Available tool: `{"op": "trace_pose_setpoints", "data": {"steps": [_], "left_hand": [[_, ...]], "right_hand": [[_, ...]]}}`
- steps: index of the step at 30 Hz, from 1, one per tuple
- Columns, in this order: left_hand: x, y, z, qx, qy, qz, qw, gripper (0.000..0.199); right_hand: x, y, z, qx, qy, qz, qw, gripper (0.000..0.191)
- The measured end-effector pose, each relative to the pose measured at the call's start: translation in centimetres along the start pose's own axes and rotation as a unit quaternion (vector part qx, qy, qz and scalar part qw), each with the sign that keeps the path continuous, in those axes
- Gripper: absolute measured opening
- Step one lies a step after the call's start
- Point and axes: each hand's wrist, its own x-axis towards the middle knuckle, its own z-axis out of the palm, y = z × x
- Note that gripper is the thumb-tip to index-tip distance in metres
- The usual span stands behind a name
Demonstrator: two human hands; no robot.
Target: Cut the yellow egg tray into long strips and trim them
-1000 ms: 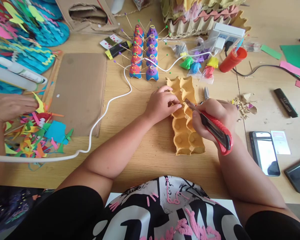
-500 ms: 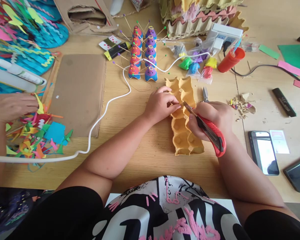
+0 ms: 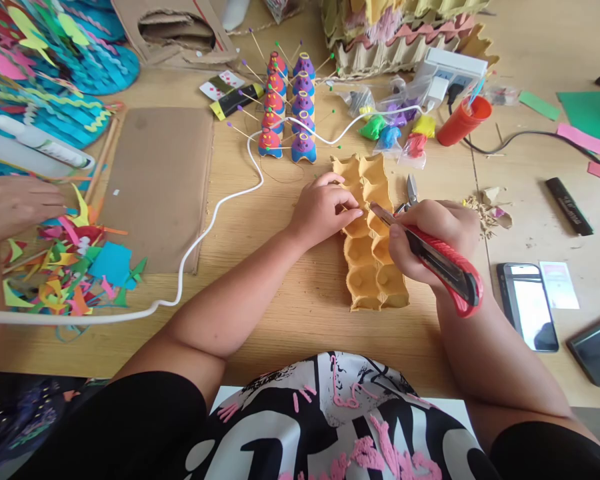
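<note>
A yellow-orange egg carton piece (image 3: 363, 270) with two rows of cups lies lengthwise in front of me. My left hand (image 3: 325, 205) is closed on its left edge, thumb and fingertips pinching near the middle. In my right hand (image 3: 437, 237) is a red box cutter (image 3: 447, 270), its blade pointing at the ridge between the rows, close to my left fingertips. Whether the blade touches the cardboard I cannot tell. Scissors (image 3: 411, 193) lie just beyond my right hand, their handles partly hidden. Two painted cup rows, red caterpillar (image 3: 271, 120) and purple caterpillar (image 3: 303, 120), stand behind the carton.
A white cable (image 3: 220, 203) crosses the table to a power strip (image 3: 453, 70). Left are a cardboard sheet (image 3: 157, 193), paper scraps (image 3: 75, 267) and another person's hand (image 3: 23, 203). Right are shavings (image 3: 490, 213), a black marker (image 3: 569, 205), a phone (image 3: 527, 307) and a red cup (image 3: 464, 120).
My right hand with the box cutter has shifted right, its blade pulling slightly away from my left fingertips. My left hand stays put. The other person's hand has moved a little left.
</note>
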Motion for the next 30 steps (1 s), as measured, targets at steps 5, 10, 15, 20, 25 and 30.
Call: {"op": "trace_pose_setpoints", "data": {"steps": [5,10,15,20,25,30], "left_hand": [[0.0,-0.1,0.0,-0.003,-0.002,0.003,1.000,0.005],[0.0,0.0,0.0,-0.004,-0.001,0.002,1.000,0.006],[0.0,0.1,-0.2,-0.004,-0.014,-0.006,1.000,0.006],[0.1,0.1,-0.2,-0.004,-0.019,-0.008,1.000,0.007],[0.0,0.1,-0.2,-0.007,-0.011,-0.004,1.000,0.006],[0.0,0.1,-0.2,-0.003,-0.016,-0.008,1.000,0.007]], "right_hand": [[-0.1,-0.5,-0.2,-0.014,-0.023,0.011,1.000,0.023],[0.2,-1.5,-0.6,-0.049,-0.074,0.052,0.995,0.019],[0.3,-1.7,-0.7,-0.058,-0.057,0.028,0.996,0.019],[0.2,-1.5,-0.3,-0.057,-0.054,0.031,0.996,0.017],[0.3,-1.4,-0.2,-0.047,-0.042,0.020,0.998,0.017],[0.3,-1.5,-0.4,-0.028,-0.039,0.053,0.997,0.016]]}}
